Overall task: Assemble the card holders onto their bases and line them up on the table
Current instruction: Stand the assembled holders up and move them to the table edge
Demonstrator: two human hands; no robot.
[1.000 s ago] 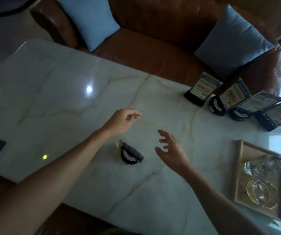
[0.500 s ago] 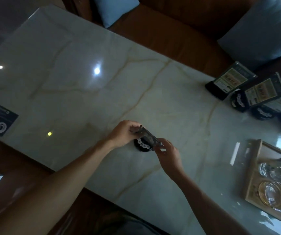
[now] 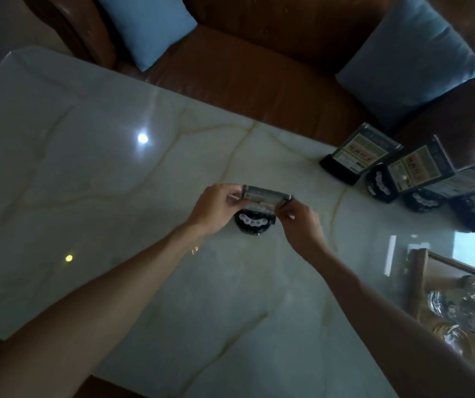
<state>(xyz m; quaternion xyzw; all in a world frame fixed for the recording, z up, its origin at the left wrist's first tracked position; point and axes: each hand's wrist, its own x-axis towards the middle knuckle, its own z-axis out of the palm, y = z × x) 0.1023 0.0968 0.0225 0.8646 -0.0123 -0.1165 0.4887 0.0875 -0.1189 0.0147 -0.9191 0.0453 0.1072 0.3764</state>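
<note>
Marble table [image 3: 87, 168]: four finished holders [image 3: 414, 173] probably line right.

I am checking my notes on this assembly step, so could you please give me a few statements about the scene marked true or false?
1. Both hands hold the card holder over the black base. True: left hand and right hand pinch its ends.
2. The base sits on the wooden tray. False: it rests on the marble table; the tray holds glassware.
3. Assembled holders stand at the table's far right. True.
4. The cushions are red. False: the cushions are blue.
</note>
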